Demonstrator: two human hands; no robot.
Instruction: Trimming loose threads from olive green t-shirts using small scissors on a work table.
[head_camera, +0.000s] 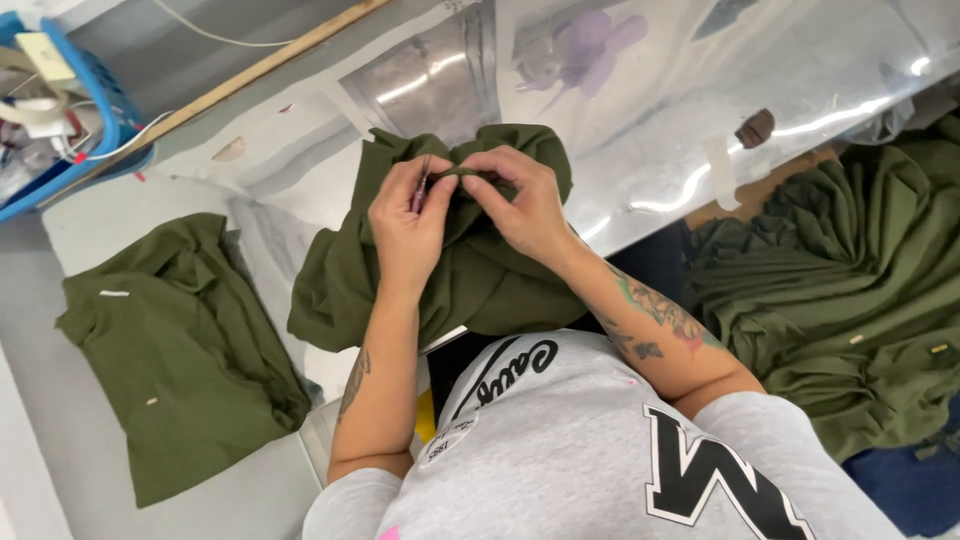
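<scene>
- Up close, left hand (408, 225) and right hand (520, 205) both pinch one olive garment (470, 270) with clenched fingers (478, 185).
- One folded garment (170, 350) lies left of the fingers on the worktop (90, 225).
- One heap of olive cloth (840, 280) lies right of them.

A folded olive garment (175, 350) lay on the table (60, 420); a heap of olive garments (850, 290) sat well apart; a blue basket (95, 95) stood at the far corner.

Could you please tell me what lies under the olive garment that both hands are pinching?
Under the olive garment, a shiny silver work surface shows around its edges. Whatever lies directly beneath the cloth is covered.
</scene>
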